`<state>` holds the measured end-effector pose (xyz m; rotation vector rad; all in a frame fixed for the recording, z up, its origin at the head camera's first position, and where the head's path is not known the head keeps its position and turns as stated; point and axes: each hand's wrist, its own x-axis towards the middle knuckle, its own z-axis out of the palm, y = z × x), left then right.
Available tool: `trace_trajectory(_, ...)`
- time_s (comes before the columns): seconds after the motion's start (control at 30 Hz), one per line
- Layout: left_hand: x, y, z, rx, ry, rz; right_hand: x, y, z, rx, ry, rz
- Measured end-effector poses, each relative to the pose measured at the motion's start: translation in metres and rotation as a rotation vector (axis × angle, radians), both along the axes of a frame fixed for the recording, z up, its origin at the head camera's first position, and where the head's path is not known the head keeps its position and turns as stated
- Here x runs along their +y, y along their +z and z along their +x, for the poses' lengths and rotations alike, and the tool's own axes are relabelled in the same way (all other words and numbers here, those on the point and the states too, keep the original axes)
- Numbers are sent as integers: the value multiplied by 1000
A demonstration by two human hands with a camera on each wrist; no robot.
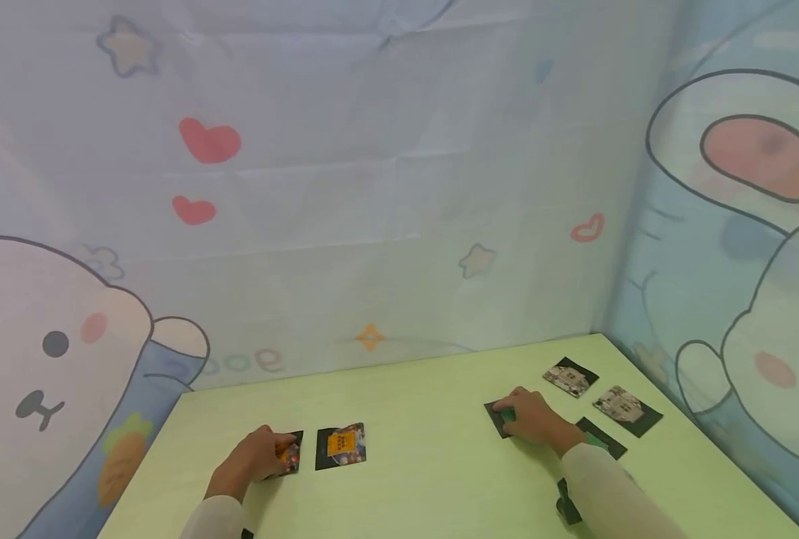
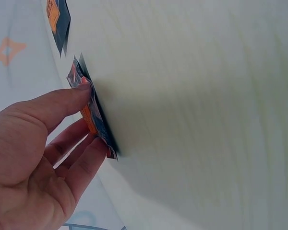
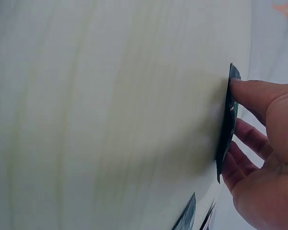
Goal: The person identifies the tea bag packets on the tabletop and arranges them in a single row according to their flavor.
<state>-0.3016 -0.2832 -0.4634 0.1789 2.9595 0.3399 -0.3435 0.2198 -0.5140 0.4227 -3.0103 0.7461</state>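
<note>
My left hand grips a small flat sachet with an orange label by its edges, thumb on one side and fingers on the other. In the left wrist view this sachet is low over the table, its near edge casting a shadow. Just right of it lies a second sachet, dark with an orange label. On the right side, my right hand pinches a dark sachet with some green on it. The right wrist view shows that sachet edge-on between thumb and fingers.
Beyond the right hand lie two sachets with pale labels, one farther back and one nearer. A dark green sachet is partly behind the right forearm. An unclear dark object shows beside the sleeve. Printed curtains border the pale table.
</note>
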Motion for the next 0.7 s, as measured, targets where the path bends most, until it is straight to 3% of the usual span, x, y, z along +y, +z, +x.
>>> trace_trajectory(0.3, 2, 6, 3, -2, 5, 5, -26, 5, 6, 24, 26, -22)
trace_trajectory(0.7, 1, 1, -1, -7, -1, 1, -64, 9, 18, 28, 14, -50)
